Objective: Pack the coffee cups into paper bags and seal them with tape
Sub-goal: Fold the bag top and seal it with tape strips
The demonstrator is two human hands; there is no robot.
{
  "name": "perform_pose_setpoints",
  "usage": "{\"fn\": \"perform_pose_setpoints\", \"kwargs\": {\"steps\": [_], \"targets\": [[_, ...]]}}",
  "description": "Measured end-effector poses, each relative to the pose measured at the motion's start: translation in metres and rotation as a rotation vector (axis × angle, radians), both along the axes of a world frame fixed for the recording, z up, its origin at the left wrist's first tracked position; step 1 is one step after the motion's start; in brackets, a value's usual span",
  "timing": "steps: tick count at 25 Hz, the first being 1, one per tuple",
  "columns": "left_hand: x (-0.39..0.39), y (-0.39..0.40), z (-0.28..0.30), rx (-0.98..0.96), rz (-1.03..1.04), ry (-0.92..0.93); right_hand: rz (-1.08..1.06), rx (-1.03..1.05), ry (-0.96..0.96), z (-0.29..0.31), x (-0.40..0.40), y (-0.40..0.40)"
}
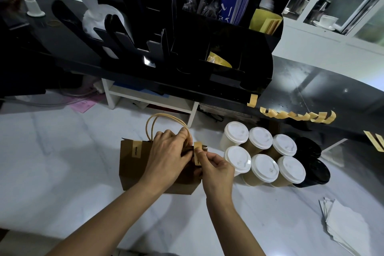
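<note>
The left hand (166, 151) is pinching the paper bag's (133, 170) top closed while the right hand (218, 169) is pinching a tape strip (197, 151) over it.

The mouth of the paper bag (133, 168) is covered by the hands (166, 156), so its contents cannot be seen. The lower tape strip (197, 157) is partly hidden behind the fingers. Right of the bag, the paper stack (345, 224) is cut by the frame edge.
</note>
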State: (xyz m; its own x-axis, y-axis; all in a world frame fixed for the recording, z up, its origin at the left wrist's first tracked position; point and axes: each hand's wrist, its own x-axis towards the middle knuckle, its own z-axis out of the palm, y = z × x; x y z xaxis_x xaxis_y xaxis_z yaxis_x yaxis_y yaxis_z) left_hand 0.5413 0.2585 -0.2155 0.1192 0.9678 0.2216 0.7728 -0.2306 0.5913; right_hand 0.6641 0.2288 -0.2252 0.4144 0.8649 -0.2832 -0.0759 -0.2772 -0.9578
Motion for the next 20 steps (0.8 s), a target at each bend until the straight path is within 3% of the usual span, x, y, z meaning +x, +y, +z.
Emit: {"fn": "perform_pose_setpoints", "kwargs": {"steps": [12, 20], "targets": [[-0.009, 0.004, -0.007, 0.08, -0.179, 0.057, -0.037, -0.026, -0.034, 0.008, -0.002, 0.004], [-0.009, 0.005, -0.005, 0.065, -0.173, 0.082, -0.032, -0.022, -0.045, 0.005, -0.003, 0.003]]}}
